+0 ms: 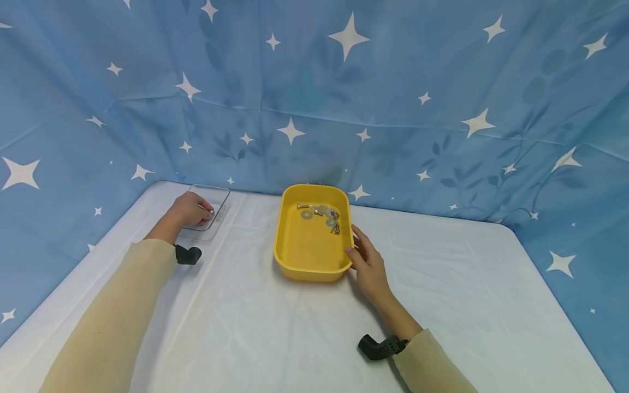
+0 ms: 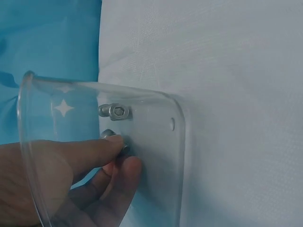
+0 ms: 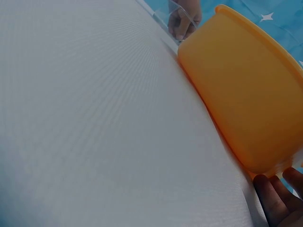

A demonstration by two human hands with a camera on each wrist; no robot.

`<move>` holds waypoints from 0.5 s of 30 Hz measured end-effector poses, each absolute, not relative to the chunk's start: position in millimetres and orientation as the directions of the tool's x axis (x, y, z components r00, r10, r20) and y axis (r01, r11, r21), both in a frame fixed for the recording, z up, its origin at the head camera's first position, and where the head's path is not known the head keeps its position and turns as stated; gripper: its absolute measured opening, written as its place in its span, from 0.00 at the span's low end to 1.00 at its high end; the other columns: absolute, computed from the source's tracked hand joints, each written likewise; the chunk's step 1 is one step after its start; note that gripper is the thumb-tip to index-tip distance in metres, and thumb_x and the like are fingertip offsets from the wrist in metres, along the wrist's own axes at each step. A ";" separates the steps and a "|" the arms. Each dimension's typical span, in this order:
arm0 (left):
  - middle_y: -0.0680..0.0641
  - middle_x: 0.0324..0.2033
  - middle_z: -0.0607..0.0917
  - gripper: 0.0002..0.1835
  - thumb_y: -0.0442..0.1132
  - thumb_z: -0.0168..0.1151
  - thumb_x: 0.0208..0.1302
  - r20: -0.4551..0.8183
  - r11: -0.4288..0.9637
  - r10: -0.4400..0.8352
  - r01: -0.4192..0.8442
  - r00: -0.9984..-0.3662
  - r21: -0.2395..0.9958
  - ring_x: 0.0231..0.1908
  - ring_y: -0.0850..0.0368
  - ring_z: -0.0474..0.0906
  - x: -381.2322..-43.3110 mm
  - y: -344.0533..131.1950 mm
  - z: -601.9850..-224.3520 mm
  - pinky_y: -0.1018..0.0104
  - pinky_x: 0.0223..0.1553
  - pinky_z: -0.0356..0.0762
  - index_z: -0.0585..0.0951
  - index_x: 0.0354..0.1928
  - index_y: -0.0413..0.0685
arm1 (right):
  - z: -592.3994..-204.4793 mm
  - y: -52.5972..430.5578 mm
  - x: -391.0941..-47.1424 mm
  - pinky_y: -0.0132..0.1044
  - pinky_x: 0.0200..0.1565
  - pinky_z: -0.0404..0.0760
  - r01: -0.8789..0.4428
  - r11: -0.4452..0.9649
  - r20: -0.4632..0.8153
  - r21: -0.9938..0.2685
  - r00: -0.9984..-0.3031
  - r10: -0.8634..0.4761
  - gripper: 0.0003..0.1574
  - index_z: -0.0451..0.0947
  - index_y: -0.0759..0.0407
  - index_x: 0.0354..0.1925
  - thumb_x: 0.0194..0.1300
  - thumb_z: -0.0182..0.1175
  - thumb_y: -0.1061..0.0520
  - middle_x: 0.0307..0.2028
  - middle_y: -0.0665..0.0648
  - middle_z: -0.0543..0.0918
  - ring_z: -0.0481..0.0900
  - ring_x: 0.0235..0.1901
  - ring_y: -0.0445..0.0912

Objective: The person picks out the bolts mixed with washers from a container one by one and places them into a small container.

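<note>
Pinching a bolt (image 2: 108,134), left hand (image 1: 189,208) reaches into box (image 2: 166,158).

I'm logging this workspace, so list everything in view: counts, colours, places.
Cloth: one, white, foreground
Curtain: one, blue with white stars, behind
Tray: one, yellow, cloth's middle
Screws, washers: several each, silvery, in tray
Box: one, clear, cloth's far left
Loose screw: at least one, silvery, in box
Pinched screw: one, silvery, at box
Wrist devices: two, black, on wrists
Sleeves: two, beige, on forearms
Left hand: one, at box
Right hand: one, tray's right side
</note>
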State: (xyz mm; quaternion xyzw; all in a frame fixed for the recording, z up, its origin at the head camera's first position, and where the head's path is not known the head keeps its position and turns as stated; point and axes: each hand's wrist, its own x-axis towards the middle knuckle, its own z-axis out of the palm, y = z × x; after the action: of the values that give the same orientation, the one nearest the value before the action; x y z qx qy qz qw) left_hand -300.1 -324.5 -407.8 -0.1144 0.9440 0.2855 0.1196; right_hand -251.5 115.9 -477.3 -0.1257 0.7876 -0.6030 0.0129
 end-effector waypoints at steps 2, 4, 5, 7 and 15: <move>0.47 0.30 0.86 0.16 0.35 0.59 0.69 -0.289 0.811 -0.149 -0.284 -0.946 0.512 0.26 0.63 0.79 -300.1 -323.6 -407.8 0.66 0.35 0.76 0.82 0.53 0.30 | -477.4 116.2 -252.0 0.44 0.55 0.85 -0.189 0.236 0.138 -0.953 -0.967 -0.216 0.34 0.58 0.45 0.78 0.79 0.50 0.52 0.70 0.64 0.72 0.77 0.65 0.58; 0.45 0.33 0.86 0.15 0.35 0.59 0.70 -0.290 0.806 -0.154 -0.290 -0.945 0.517 0.26 0.63 0.79 -300.0 -323.0 -408.0 0.67 0.34 0.76 0.83 0.52 0.31 | -477.3 116.3 -252.3 0.43 0.55 0.85 -0.192 0.231 0.141 -0.954 -0.966 -0.219 0.33 0.58 0.46 0.78 0.79 0.50 0.52 0.70 0.64 0.72 0.77 0.65 0.58; 0.44 0.34 0.86 0.15 0.35 0.59 0.70 -0.291 0.804 -0.156 -0.293 -0.944 0.518 0.27 0.63 0.79 -299.9 -322.7 -408.2 0.67 0.34 0.76 0.83 0.52 0.31 | -477.3 116.2 -252.3 0.43 0.55 0.85 -0.193 0.228 0.142 -0.954 -0.965 -0.220 0.33 0.58 0.46 0.78 0.79 0.50 0.52 0.70 0.64 0.72 0.77 0.65 0.58; 0.42 0.36 0.85 0.15 0.35 0.59 0.70 -0.297 0.799 -0.159 -0.300 -0.942 0.522 0.27 0.63 0.79 -299.5 -322.5 -408.8 0.68 0.34 0.77 0.82 0.52 0.31 | -477.5 116.2 -252.1 0.42 0.55 0.85 -0.192 0.225 0.141 -0.955 -0.965 -0.222 0.34 0.58 0.46 0.78 0.79 0.51 0.52 0.71 0.64 0.72 0.77 0.66 0.58; 0.39 0.40 0.86 0.16 0.36 0.58 0.71 -0.265 0.800 -0.164 -0.285 -0.950 0.527 0.28 0.61 0.80 -297.0 -322.4 -409.9 0.67 0.34 0.78 0.82 0.53 0.31 | -479.0 116.0 -251.1 0.42 0.55 0.85 -0.186 0.233 0.136 -0.954 -0.967 -0.215 0.34 0.59 0.44 0.78 0.79 0.51 0.51 0.71 0.63 0.72 0.77 0.65 0.57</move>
State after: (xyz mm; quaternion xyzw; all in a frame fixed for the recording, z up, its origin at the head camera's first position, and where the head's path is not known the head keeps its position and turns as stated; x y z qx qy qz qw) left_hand -297.0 -322.4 -409.9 -0.1192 0.9431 0.2927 0.1037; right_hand -251.1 116.0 -479.0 -0.1278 0.7852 -0.6058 0.0118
